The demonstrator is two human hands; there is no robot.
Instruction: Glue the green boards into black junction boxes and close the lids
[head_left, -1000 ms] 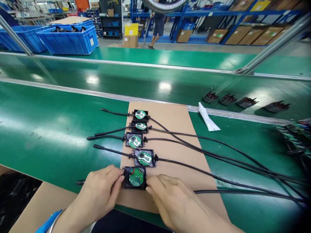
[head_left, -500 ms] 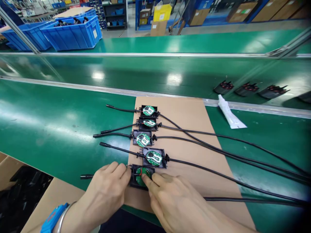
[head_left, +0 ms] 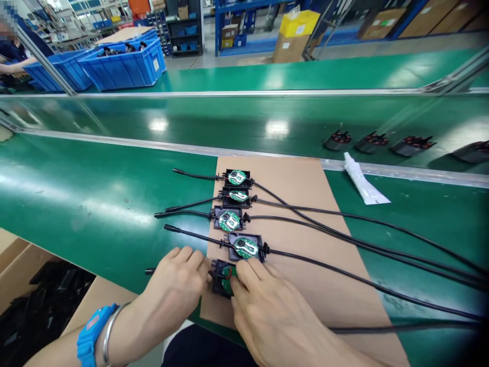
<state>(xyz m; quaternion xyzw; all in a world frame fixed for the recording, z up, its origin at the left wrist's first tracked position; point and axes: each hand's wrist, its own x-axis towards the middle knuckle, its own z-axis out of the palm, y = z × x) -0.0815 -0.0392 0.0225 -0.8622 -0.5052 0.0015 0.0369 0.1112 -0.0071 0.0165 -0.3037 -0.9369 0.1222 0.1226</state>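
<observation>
Nearest to me, a small black plastic housing (head_left: 217, 289) lies on the cardboard, slightly turned, with a round green circuit board (head_left: 226, 281) and a red wire inside. My left hand (head_left: 179, 278) is closed at its left end, around the short black cable (head_left: 150, 271), whose tip sticks out behind the hand. My right hand (head_left: 267, 300) is closed over the right end, fingertips at the board's edge, hiding that side. Beyond lie several similar open housings in a column, the closest a black housing (head_left: 246, 247) with its board showing and cables leaving both ends.
The cardboard sheet (head_left: 298, 188) covers part of the green table (head_left: 95, 178). Long black cables (head_left: 367, 244) run off right. A white tube (head_left: 362, 181) lies behind them, near several motor-like parts (head_left: 372, 142). A carton of black parts (head_left: 42, 306) stands lower left; blue bins (head_left: 122, 63) stand far back.
The view has shifted a little. My right index finger has come off the board's middle, and the right fingers now close over the housing's right end. The housing has turned slightly.
</observation>
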